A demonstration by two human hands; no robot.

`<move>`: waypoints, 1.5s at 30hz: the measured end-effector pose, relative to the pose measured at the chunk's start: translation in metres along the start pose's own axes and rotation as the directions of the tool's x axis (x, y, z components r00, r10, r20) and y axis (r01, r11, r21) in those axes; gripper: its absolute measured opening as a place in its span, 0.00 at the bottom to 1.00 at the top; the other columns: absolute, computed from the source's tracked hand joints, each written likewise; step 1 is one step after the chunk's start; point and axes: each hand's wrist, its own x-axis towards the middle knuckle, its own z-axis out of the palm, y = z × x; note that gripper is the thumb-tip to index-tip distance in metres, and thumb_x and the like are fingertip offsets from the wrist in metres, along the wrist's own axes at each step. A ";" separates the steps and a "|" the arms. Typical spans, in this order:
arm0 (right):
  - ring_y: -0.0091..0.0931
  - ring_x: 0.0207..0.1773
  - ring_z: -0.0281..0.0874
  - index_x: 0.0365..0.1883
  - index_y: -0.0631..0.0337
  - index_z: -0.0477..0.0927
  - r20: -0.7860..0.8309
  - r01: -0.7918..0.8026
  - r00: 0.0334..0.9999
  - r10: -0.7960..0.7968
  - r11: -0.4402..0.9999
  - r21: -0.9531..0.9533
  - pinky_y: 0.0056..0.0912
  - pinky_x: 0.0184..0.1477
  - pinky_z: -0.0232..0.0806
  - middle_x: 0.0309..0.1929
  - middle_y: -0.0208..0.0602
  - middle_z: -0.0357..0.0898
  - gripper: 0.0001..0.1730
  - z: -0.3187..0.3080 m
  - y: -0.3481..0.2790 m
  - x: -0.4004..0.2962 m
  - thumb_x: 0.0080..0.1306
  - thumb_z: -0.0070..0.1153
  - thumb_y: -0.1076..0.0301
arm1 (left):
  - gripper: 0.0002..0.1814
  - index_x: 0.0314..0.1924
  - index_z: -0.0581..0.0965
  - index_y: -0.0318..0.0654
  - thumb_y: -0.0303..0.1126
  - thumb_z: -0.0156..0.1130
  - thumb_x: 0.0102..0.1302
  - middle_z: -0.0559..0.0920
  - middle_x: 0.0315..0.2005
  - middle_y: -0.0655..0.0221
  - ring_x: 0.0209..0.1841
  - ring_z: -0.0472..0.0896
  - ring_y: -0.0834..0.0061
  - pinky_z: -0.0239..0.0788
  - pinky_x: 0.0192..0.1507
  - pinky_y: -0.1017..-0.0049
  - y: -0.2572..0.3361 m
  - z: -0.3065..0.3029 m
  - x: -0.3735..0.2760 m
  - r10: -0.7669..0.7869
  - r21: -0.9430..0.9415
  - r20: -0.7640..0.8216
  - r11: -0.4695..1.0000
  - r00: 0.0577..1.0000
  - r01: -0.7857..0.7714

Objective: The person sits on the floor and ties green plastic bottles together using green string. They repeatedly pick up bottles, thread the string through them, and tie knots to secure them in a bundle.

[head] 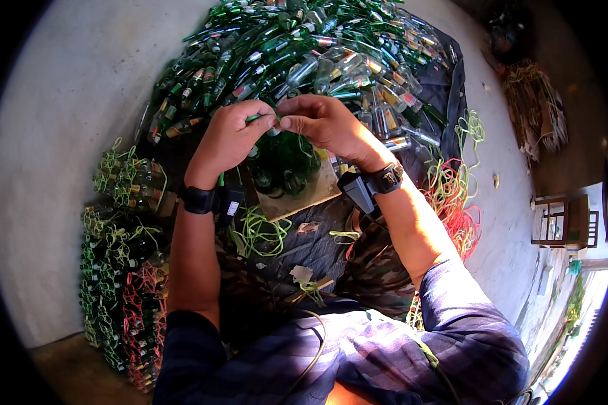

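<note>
Several green glass bottles (289,169) stand upright, grouped on a flat board (304,200) before me. Above their necks my left hand (235,136) pinches a green plastic strap (253,118) between thumb and fingers. Close against its fingertips, my right hand (316,121) has thumb and forefinger nearly together at the same strap; whether it grips the strap is hard to tell. Thin green strands hang down around the bottles. Beside the board's lower left lies a loose tangle of green strapping (266,233).
A large heap of loose bottles (294,50) lies beyond my hands. Strapped bundles of bottles (106,283) are stacked at left. Red and green strapping (453,202) lies at right on the floor. A dark sheet (319,248) is under the board. A wooden chair (555,223) is far right.
</note>
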 end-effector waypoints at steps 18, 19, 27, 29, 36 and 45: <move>0.14 0.22 0.65 0.47 0.64 0.83 0.089 -0.155 0.986 0.142 0.975 0.158 0.17 0.25 0.61 0.32 0.25 0.79 0.18 -0.007 0.004 -0.004 0.81 0.49 0.58 | 0.11 0.45 0.82 0.31 0.34 0.63 0.76 0.83 0.35 0.76 0.37 0.76 0.86 0.70 0.42 0.78 -0.013 0.003 0.007 -0.107 -0.102 -0.129 0.990 0.986 0.094; 0.14 0.21 0.64 0.48 0.64 0.83 0.099 -0.149 0.986 0.135 0.978 0.148 0.17 0.25 0.62 0.34 0.26 0.82 0.18 -0.008 0.004 -0.004 0.81 0.49 0.58 | 0.11 0.45 0.82 0.31 0.34 0.64 0.75 0.83 0.35 0.76 0.37 0.76 0.86 0.70 0.42 0.78 -0.015 0.003 0.006 -0.083 -0.092 -0.137 0.993 0.987 0.071; 0.16 0.28 0.75 0.55 0.66 0.83 -0.136 -0.012 0.991 0.015 1.000 0.024 0.20 0.32 0.69 0.47 0.36 0.88 0.16 -0.044 0.002 0.001 0.78 0.52 0.64 | 0.10 0.45 0.82 0.32 0.33 0.65 0.74 0.83 0.33 0.76 0.37 0.77 0.85 0.70 0.42 0.78 -0.006 0.004 0.004 -0.056 -0.117 -0.049 0.992 0.997 0.050; 0.18 0.39 0.83 0.50 0.65 0.86 -0.252 0.089 0.960 -0.119 0.988 -0.129 0.21 0.47 0.74 0.44 0.32 0.89 0.12 -0.049 0.013 0.007 0.74 0.57 0.68 | 0.09 0.43 0.83 0.32 0.32 0.64 0.74 0.84 0.31 0.73 0.35 0.79 0.82 0.71 0.49 0.75 -0.003 0.006 0.005 -0.064 -0.075 0.002 0.995 0.998 0.064; 0.12 0.25 0.69 0.53 0.65 0.84 0.001 -0.108 0.994 0.108 0.994 0.007 0.16 0.27 0.59 0.35 0.28 0.87 0.17 -0.032 0.005 -0.001 0.74 0.63 0.61 | 0.06 0.40 0.83 0.35 0.30 0.64 0.71 0.85 0.29 0.66 0.32 0.83 0.69 0.62 0.72 0.57 0.009 0.011 0.002 -0.024 0.074 0.161 0.997 0.987 0.013; 0.10 0.20 0.69 0.46 0.61 0.83 0.157 -0.267 0.953 0.260 0.963 0.024 0.14 0.18 0.57 0.28 0.23 0.81 0.15 -0.016 0.005 -0.001 0.78 0.58 0.57 | 0.07 0.44 0.82 0.33 0.31 0.65 0.73 0.83 0.29 0.72 0.30 0.74 0.86 0.67 0.33 0.77 0.001 0.015 0.003 0.090 0.092 -0.026 0.992 0.996 -0.087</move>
